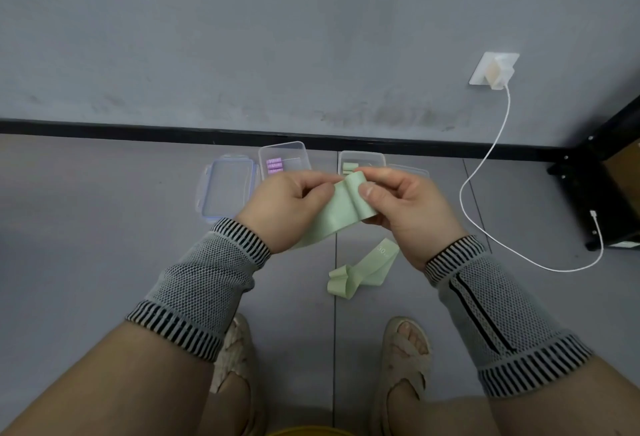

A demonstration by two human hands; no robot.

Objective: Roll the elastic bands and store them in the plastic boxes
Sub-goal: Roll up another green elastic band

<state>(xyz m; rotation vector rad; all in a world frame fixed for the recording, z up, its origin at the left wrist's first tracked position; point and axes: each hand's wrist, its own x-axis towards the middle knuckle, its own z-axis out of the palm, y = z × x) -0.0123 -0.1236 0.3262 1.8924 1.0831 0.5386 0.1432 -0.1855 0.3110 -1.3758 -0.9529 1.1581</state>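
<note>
Head view, looking down at the floor. The left hand [289,208] and the right hand [403,205] are raised together above the floor, each pinching the upper end of a pale green elastic band [341,208] between thumb and fingers; the rest of the band hangs slack toward the left wrist. The two hands close on the same end, a grip suited to starting a tight first turn of the roll.

A second green band [362,271] lies loose and partly folded on the floor just below the hands, near at hand and probably next in turn.

Against the black skirting [138,127] stand two clear plastic boxes. The left box [282,151] holds rolled purple bands [274,165]; the right box [362,158] holds what appear to be rolled green bands [349,168], though the hands partly hide them. The colours seem to be kept apart, so the band in hand most likely belongs in the right box.

A blue-trimmed lid [227,193] lies flat beside the left box, set aside so the box stays open; a second clear lid [410,169] seems to rest beside the right box.

A white cable [485,165] runs from a wall socket [493,70] to a black stand [602,193] at right, well apart from the work.
</note>
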